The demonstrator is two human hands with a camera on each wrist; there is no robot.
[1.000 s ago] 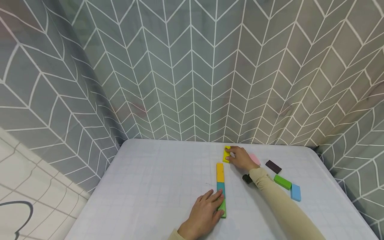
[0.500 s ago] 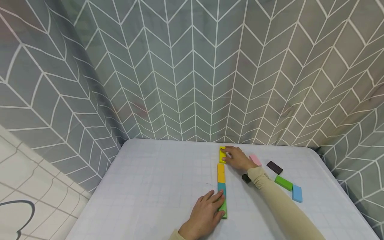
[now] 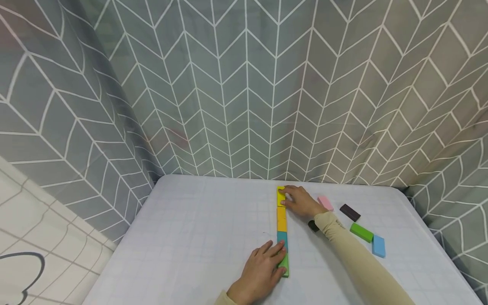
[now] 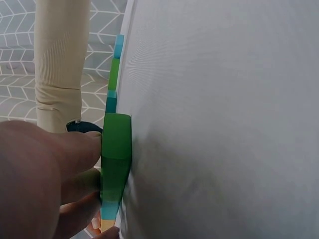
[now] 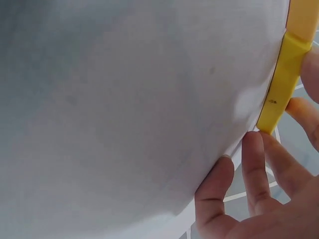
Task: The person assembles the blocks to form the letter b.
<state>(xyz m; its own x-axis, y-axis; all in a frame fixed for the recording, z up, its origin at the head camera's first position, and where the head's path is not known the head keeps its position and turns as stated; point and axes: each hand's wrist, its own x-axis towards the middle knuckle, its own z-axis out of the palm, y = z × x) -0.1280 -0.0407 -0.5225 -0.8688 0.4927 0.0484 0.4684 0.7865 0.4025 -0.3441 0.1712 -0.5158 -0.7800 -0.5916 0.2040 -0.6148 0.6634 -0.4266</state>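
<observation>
We see the yellow block [image 5: 283, 82] flat on the table [image 3: 206, 233], end to end with the orange block [image 3: 281, 219]; the right hand [image 3: 303, 201] holds it by thumb and fingers. The left hand [image 3: 260, 267] only rests on the nearest green block [image 4: 117, 137], not grasping. We judge the yellow block light and stiff, best pinched at its long sides.

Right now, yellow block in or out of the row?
In: right wrist view shows the yellow block meeting the orange block end to end; head view shows both aligned.
</observation>
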